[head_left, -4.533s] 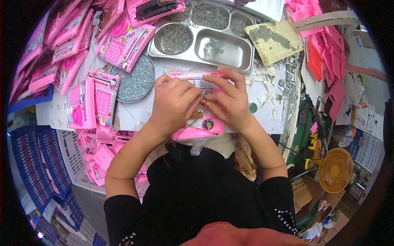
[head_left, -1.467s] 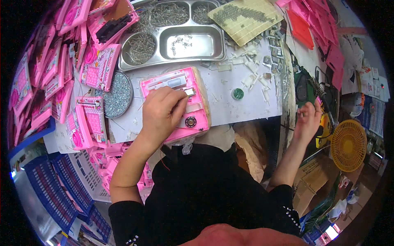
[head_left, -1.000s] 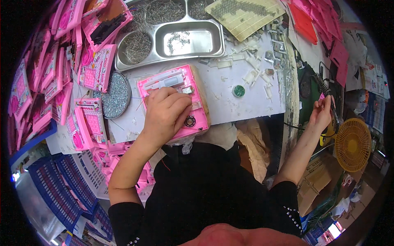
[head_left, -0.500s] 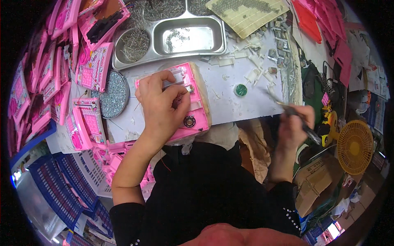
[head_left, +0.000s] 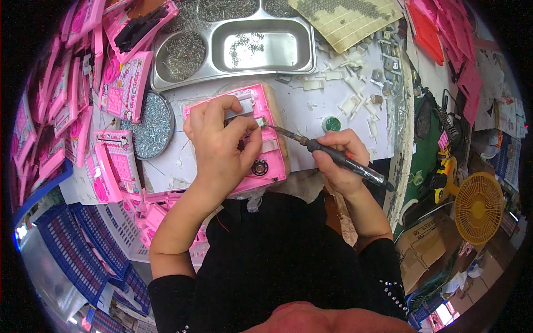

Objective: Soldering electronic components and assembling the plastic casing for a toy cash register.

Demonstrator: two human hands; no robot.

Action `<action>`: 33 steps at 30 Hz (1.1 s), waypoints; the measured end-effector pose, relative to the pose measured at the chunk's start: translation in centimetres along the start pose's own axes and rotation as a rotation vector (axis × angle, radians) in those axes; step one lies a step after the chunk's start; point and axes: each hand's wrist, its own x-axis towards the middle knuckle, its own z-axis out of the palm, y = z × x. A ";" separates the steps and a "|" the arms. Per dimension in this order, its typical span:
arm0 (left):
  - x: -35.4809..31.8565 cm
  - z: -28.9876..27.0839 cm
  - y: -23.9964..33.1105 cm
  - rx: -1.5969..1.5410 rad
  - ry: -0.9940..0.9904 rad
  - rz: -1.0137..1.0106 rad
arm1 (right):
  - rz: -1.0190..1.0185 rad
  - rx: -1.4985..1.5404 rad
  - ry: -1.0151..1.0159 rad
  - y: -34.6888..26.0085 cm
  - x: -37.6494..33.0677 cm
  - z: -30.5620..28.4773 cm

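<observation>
A pink plastic housing, its inside facing up, rests on a pale block in front of me. Over its left part lies my left hand, thumb and index finger pinched together beside a small whitish part; what they grip is mostly hidden. My right hand is closed round the black handle of a soldering iron. The iron's thin tip points left and reaches that small part, close to my left fingertips; whether it touches cannot be made out. A round black speaker-like disc sits in the housing's lower right.
A small pot of green stuff stands just beyond my right hand. Farther back are a steel compartment tray of small metal parts and loose white plastic pieces. A round dish of screws and stacked pink housings lie left.
My right hand has swung the soldering iron leftward from the table's right side to the pink housing. My left hand keeps its pinch in nearly the same place.
</observation>
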 end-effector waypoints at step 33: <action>-0.1 -0.1 0.0 0.040 0.008 0.007 | 0.033 -0.053 -0.046 -1.2 0.4 -0.4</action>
